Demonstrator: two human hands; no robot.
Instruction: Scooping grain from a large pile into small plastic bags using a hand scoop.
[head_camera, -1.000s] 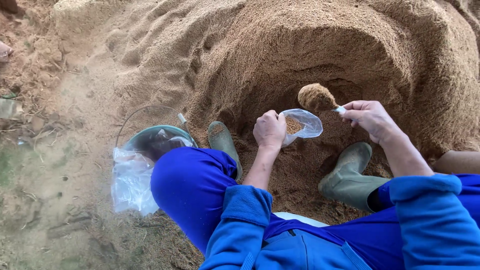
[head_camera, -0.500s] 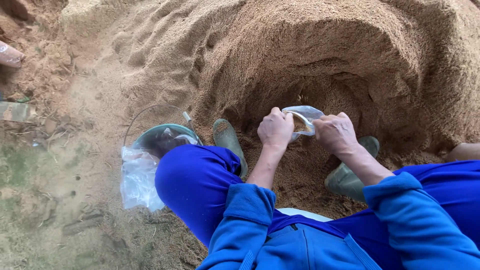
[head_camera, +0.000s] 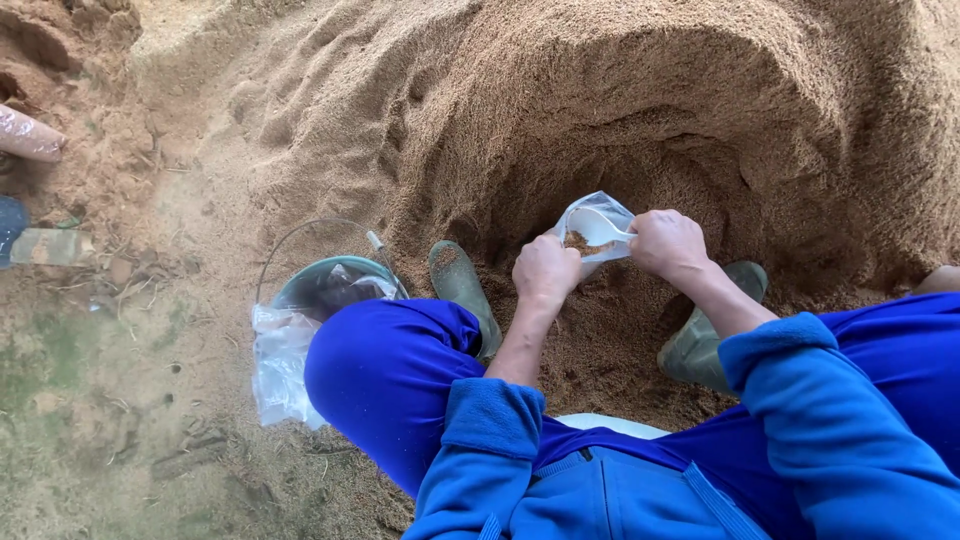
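Left hand (head_camera: 545, 270) pinches the near edge of the bag (head_camera: 590, 215), fingers closed on the plastic, mouth held open facing up and right. Right hand (head_camera: 668, 243) is closed round the handle of a white scoop (head_camera: 597, 226); the scoop's bowl sits inside the bag mouth, long axis running left from the right hand. Bag hangs between both hands, just above the sand pile (head_camera: 620, 90), between the boots (head_camera: 460, 285). Bucket (head_camera: 325, 290) is left, apart.
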